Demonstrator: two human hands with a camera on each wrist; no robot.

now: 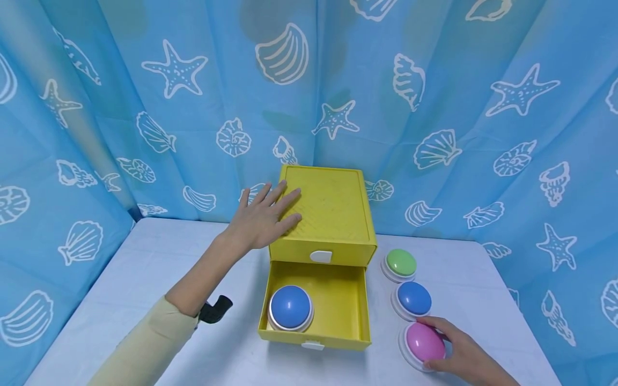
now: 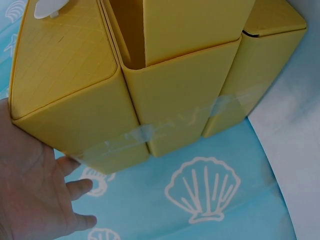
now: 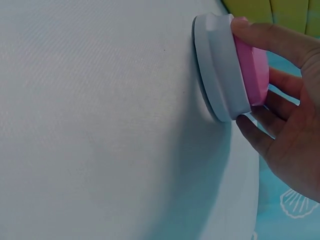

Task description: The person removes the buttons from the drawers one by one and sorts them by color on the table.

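My right hand (image 1: 465, 354) grips a round pink push button (image 1: 425, 342) with a white base, at the table's right front. Thumb and fingers stand around its rim in the right wrist view, where the white base (image 3: 220, 67) also shows. My left hand (image 1: 258, 220), fingers spread, rests at the top left edge of a yellow drawer cabinet (image 1: 333, 206). One drawer (image 1: 338, 311) is pulled out below a closed one. Inside it, on the left, sits a blue push button (image 1: 291, 306).
Behind the pink button, a second blue button (image 1: 414, 298) and a green button (image 1: 402, 262) stand in a row right of the cabinet. A black strap piece (image 1: 215, 309) shows at my left wrist. A blue shell-print curtain (image 1: 333, 69) hangs behind the white table (image 1: 164, 241).
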